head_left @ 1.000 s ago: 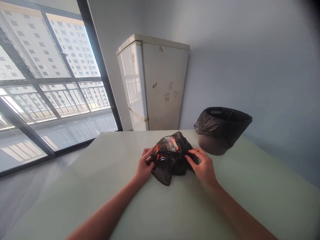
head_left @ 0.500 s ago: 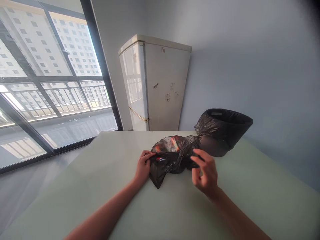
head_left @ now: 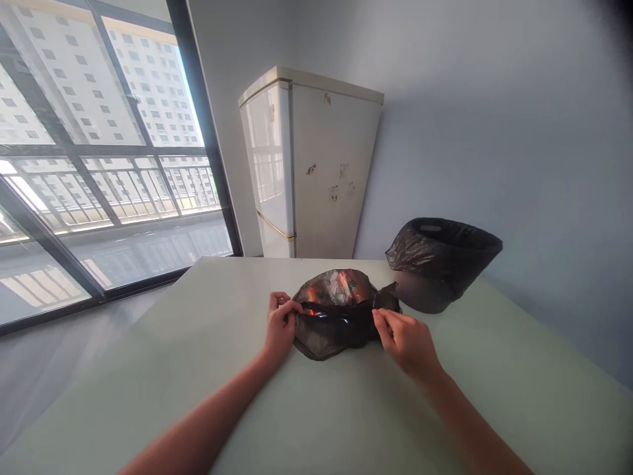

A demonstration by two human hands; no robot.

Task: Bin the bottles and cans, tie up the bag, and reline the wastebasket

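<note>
A small black plastic bag (head_left: 336, 316) with reddish contents showing through lies on the pale green table (head_left: 306, 409). My left hand (head_left: 279, 324) pinches the bag's left end, fingers closed on the plastic. My right hand (head_left: 405, 340) grips the bag's right end beside a twisted tail of plastic. A band of the bag is stretched tight between the two hands across its front.
A round bin lined with a black bag (head_left: 442, 260) stands just right of and behind the small bag. A white fridge (head_left: 309, 165) stands against the wall past the table's far edge. Large windows (head_left: 99, 165) fill the left side.
My right hand let go briefly, then took hold of the bag's right end. Both hands have pulled outward, so the loose plastic is now drawn tight over the bag.
</note>
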